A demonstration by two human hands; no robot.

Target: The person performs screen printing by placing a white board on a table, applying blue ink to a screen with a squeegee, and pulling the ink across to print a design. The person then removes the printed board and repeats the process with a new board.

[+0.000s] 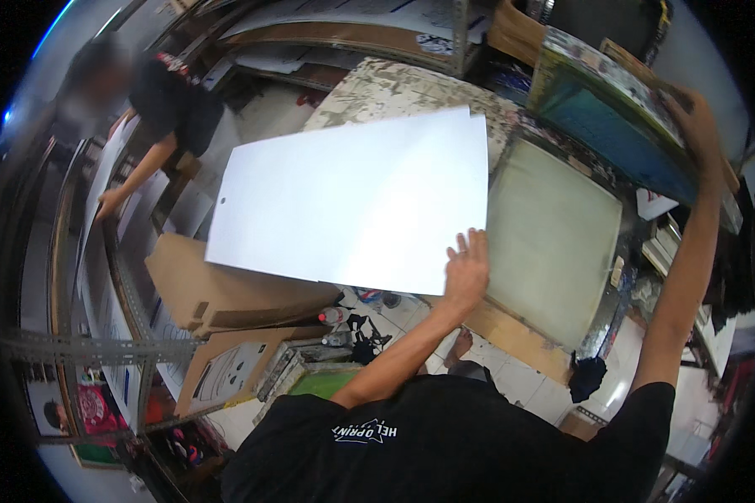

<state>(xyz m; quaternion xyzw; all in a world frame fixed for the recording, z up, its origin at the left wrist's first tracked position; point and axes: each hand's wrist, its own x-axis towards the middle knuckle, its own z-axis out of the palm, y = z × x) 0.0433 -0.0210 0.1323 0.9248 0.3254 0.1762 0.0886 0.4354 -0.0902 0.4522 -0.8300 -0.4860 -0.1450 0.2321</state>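
A stack of large white sheets lies on a paint-stained table in front of me. My left hand rests on the stack's near right corner, fingers stretched out. At the far right my right hand grips the edge of a screen printing frame. That frame has blue-green mesh and stands tilted up, away from the table. Between the stack and the raised frame is a pale, greenish-grey rectangular panel with dark, stained borders.
A brown cardboard box stands left of the table. Metal racks with sheets run along the left, where another person reaches into them. A black cloth hangs at the table's near right corner. Bottles stand low beside the box.
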